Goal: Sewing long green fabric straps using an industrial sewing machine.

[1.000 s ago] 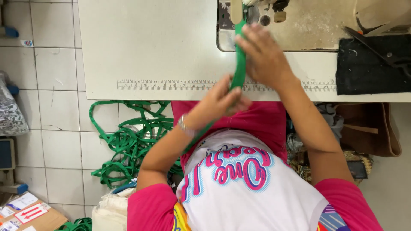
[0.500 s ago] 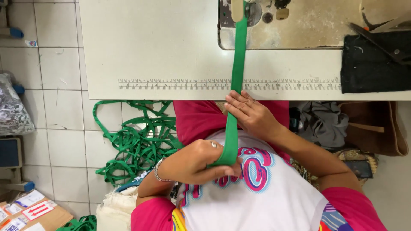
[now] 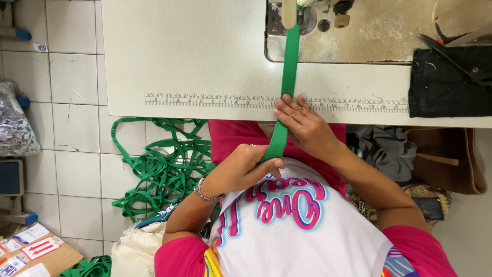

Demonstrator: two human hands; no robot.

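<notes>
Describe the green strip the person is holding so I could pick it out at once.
Start at the pale sewing table with a ruler along its near edge. The green strip runs straight from the machine across that edge into the left hand and right hand. Unlike the tangled green pile on the floor, it is taut and flat.

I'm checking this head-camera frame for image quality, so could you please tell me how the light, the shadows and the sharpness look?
Head view: light is even and soft, with only faint shadows under the table edge; no strong glare on the sewing machine bed; the green strap, left hand and right hand are sharp, without motion blur; straight lines bend little.
</notes>
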